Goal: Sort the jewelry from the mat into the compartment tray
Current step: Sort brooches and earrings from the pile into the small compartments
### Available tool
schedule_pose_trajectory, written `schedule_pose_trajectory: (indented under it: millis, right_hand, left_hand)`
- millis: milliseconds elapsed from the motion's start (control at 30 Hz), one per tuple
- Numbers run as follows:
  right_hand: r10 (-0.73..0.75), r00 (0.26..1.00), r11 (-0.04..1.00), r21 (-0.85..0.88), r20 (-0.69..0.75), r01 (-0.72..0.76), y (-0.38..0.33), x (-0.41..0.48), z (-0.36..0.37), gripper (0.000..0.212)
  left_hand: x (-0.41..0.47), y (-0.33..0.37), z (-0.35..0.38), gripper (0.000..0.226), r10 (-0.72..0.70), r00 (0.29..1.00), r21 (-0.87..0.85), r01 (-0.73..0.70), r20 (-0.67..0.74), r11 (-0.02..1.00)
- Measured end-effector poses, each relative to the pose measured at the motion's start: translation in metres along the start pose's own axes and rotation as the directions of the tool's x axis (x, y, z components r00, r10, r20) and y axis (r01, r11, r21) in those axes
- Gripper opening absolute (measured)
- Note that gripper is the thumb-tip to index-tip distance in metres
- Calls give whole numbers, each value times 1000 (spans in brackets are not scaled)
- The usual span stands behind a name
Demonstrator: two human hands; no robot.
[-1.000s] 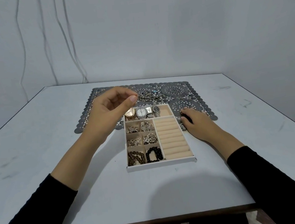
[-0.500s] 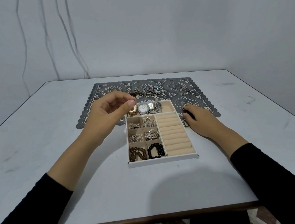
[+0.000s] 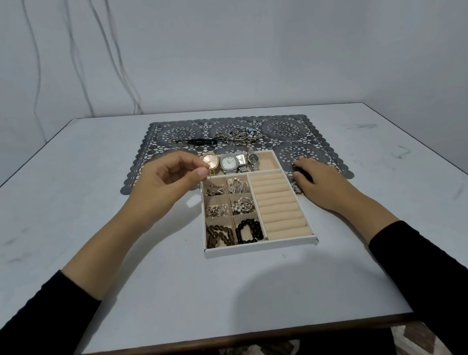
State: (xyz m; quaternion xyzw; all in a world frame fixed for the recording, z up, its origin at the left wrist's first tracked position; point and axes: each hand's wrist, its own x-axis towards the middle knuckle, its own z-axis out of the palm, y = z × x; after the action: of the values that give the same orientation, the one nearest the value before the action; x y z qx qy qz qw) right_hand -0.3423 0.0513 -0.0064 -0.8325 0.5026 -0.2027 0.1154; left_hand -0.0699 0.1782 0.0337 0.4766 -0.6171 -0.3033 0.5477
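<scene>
Head view: left hand [image 3: 166,185] fingers [image 3: 184,159] pinched, contents unclear; right hand [image 3: 319,180] flat, half-hiding dark item [image 3: 303,174].

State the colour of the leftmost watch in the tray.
Gold, with a pinkish dial; the watch shows best in the head view.

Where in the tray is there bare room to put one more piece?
Bare: the ring rolls along the right side, and the right end of the watch row, beside the last watch. Crowded: the six small compartments hold jewelry; the left hand hovers over their far corner.
</scene>
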Motion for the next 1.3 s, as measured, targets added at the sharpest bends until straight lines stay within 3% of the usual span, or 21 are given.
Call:
schedule_pose_trajectory:
  millis: [433, 767, 1000, 1133, 1300]
  right_hand:
    - [-3, 1000, 1000, -9, 2, 3, 0, 0, 1, 37]
    - [4, 1000, 1000, -5, 7, -4, 2, 2, 2, 31]
    - [8, 1000, 1000, -7, 9, -8, 2, 1, 2, 33]
    - [8, 1000, 1000, -5, 9, -8, 2, 1, 2, 34]
    - [7, 1000, 1000, -10, 9, -7, 3, 2, 2, 34]
  left_hand:
    - [0, 0, -9, 11, 21, 999, -46, -23, -34, 999]
    - [-2, -5, 3, 12, 21, 998, 15, -22, 52, 1000]
    - [-4, -12, 7, 8, 67, 985, 242, -105, 160, 965]
    - [-5, -13, 6, 7, 177, 955, 444, -269, 238, 855]
    - [-3, -14, -1, 10, 168, 946, 549, -300, 277, 780]
